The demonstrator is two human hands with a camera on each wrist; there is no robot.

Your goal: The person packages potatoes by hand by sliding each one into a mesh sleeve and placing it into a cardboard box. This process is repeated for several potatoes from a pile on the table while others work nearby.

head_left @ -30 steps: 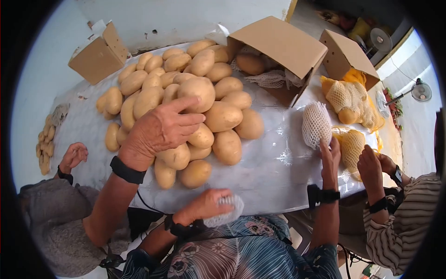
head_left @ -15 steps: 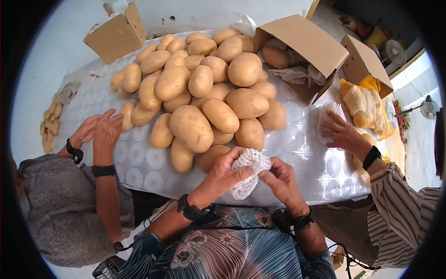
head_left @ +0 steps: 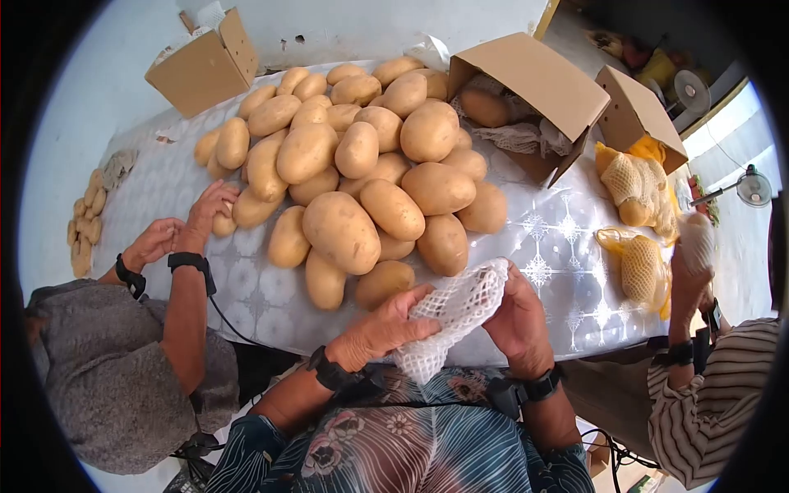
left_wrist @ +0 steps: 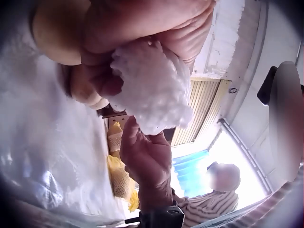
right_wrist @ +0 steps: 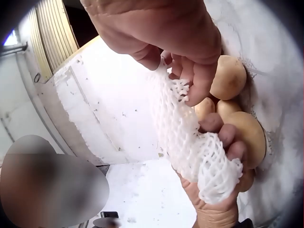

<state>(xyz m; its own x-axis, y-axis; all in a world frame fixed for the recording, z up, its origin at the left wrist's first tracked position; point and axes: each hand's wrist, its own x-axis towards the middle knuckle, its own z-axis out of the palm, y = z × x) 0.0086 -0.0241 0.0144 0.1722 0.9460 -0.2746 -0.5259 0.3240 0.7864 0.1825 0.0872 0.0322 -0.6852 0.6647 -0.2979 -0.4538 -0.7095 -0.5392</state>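
Observation:
A white foam net sleeve (head_left: 460,308) is stretched between my two hands above the near table edge. My left hand (head_left: 385,330) grips its lower part, thumb on top. At the upper end, my right hand (head_left: 519,319) pinches the rim between thumb and fingers, which also shows in the right wrist view. The net (right_wrist: 178,128) hangs slack there, its far end bunched over the left palm. Just beyond my hands lies a heap of large potatoes (head_left: 339,232), a big one at its front.
On the left, a person's hand (head_left: 209,212) touches a potato at the heap's edge. At right, another person's hand (head_left: 689,275) holds a netted potato (head_left: 697,242). Cardboard boxes (head_left: 534,78) and yellow-netted bundles (head_left: 637,185) stand at the back right.
My right hand has left the netted potato at right and taken the sleeve's other end. The sleeve is opened longer. The right-hand person has lifted that potato; the left-hand person's hand has drawn back.

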